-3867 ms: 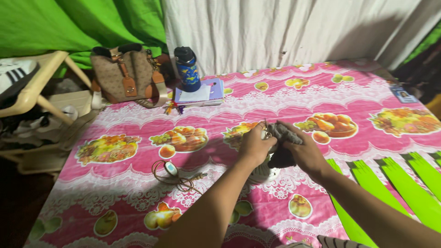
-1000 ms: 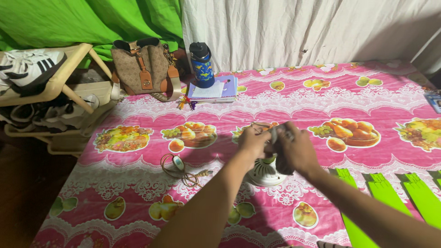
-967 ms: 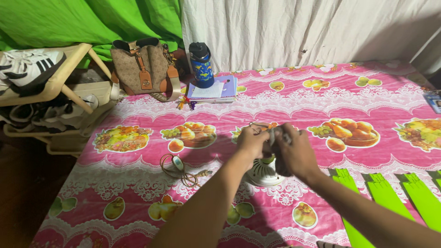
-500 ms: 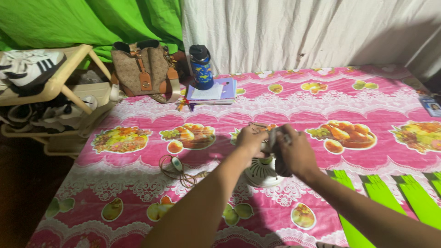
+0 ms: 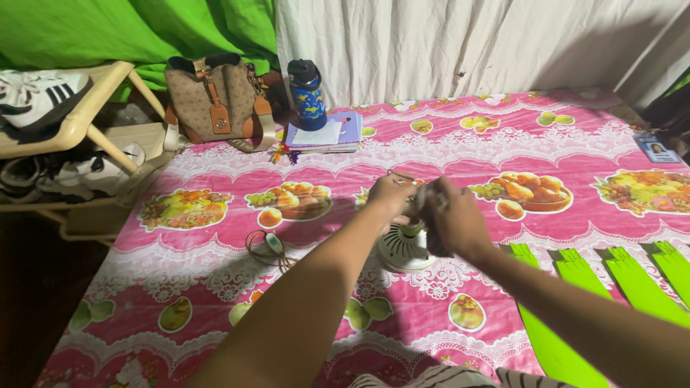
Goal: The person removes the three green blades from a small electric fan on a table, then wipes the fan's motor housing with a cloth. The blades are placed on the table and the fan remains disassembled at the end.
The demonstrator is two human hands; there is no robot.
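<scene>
Glossy, smooth plastic tablecloth (image 5: 575,144), printed. White moulded plastic fan base (image 5: 402,250), matt. Dark grey cloth (image 5: 431,215), apparently soft weave, blurred. Coated canvas bag (image 5: 212,100), tan leather trim. Creased white fabric curtain (image 5: 445,43). Paper notebooks (image 5: 327,136).

One small white fan (image 5: 402,248) and one grey cloth (image 5: 431,215) sit between two hands — left (image 5: 390,197), right (image 5: 453,223). Far left: one handbag (image 5: 215,100), one bottle (image 5: 307,95). Near right — four green strips (image 5: 632,284). One coiled cord (image 5: 267,248).
</scene>
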